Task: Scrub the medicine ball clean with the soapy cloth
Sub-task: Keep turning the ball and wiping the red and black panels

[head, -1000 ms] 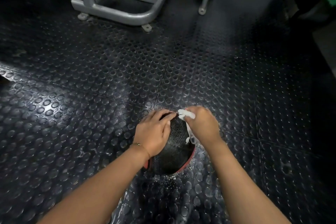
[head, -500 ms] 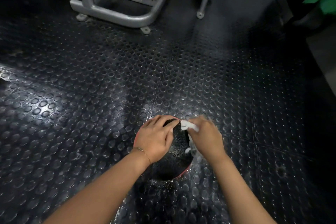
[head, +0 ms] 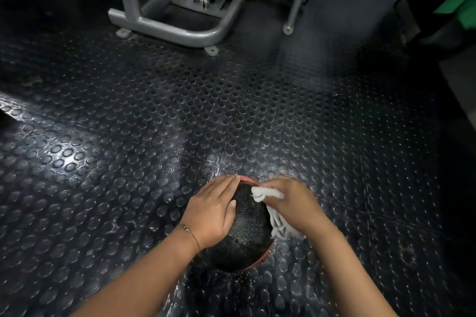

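Observation:
A black, textured medicine ball with a red band at its edge sits on the studded rubber floor, low in the middle of the view. My left hand lies flat over the ball's left side, fingers straight and together. My right hand grips a white soapy cloth and holds it against the ball's upper right side. Part of the cloth hangs down below the hand along the ball's right edge. Both hands cover much of the ball's top.
The dark studded floor shines wet around the ball. A grey metal gym machine frame stands at the back, with a thin leg to its right. Something dark and green is at the far right.
My left fingers have straightened from a curled hold to lie flat on the ball. My right hand and the cloth have slid slightly along the ball's upper right side.

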`<state>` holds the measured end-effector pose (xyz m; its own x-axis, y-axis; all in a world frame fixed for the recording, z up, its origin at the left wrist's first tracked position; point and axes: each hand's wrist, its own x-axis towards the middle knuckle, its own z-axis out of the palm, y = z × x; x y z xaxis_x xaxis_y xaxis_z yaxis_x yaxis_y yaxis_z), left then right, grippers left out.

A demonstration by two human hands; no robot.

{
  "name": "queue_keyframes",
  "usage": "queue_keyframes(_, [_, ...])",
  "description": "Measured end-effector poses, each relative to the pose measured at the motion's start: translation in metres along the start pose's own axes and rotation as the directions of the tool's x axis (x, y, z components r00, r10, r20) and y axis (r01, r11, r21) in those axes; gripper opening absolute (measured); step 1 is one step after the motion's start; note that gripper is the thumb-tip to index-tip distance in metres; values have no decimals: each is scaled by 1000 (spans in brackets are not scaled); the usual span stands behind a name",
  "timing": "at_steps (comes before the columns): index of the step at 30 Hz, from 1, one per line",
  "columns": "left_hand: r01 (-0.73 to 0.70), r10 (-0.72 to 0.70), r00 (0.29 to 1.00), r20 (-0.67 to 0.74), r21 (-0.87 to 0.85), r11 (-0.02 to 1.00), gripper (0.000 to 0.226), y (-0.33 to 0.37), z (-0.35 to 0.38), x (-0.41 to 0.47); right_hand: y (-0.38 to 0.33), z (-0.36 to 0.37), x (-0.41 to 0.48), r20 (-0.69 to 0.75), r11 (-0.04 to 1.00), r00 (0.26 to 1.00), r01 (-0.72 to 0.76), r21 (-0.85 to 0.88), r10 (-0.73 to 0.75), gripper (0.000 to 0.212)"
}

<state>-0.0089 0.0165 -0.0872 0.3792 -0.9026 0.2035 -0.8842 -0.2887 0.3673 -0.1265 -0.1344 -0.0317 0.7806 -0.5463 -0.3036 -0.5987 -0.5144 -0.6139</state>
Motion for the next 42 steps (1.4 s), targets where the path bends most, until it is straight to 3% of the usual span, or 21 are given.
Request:
queue_keyframes(2, [-33,33,999,8,-17,999,48,0,0,-1,-1,1,3,10,999,1000,6,-54,-5,14])
queue_keyframes(8, [68,-65,996,57,-44,997,48,11,-4,17,-5,16,22,-246,988,967,-99,-118,67,20])
queue_keyframes(11, [142,-130,985,116,-95,985,58,12,-7,24,-7,15,-8,-232,995,971,-82,-65,65,20])
queue_keyframes(14, [153,-150,986,72,-43,987,51,16,-6,21,-5,11,-20,-149,991,987,-73,-111,56,22])
queue_keyframes(17, [190,-189,981,51,-19,982,49,24,0,15,-10,10,1,-216,982,974,-105,-160,69,23])
queue_keyframes(20, [298,-295,950,98,-13,955,58,30,-1,21,-21,16,5,-313,975,947,-129,-180,68,31])
queue_keyframes(25, [484,-478,867,141,-12,875,46,17,-3,39,-21,24,-36,-274,984,961,-74,-160,28,30])
queue_keyframes(28, [559,-551,815,182,8,829,47,22,-6,36,-23,18,-16,-291,981,954,-120,-154,71,28])
queue_keyframes(30, [523,-509,833,218,-10,852,53,20,-4,31,-25,14,2,-336,976,936,-158,-148,101,28])
queue_keyframes(32, [382,-373,906,202,-9,924,70,14,-4,27,-27,13,6,-361,973,928,-164,-163,96,30])
queue_keyframes(34, [302,-291,940,175,-37,953,83,10,0,25,-28,14,-6,-342,973,939,-118,-199,43,30])
queue_keyframes(37, [278,-267,951,156,-49,959,84,11,1,20,-24,14,-23,-270,974,961,2,-227,-65,31])
queue_keyframes(42, [242,-234,959,161,-28,970,79,26,1,21,-14,9,-12,-368,978,925,-155,-140,94,30])
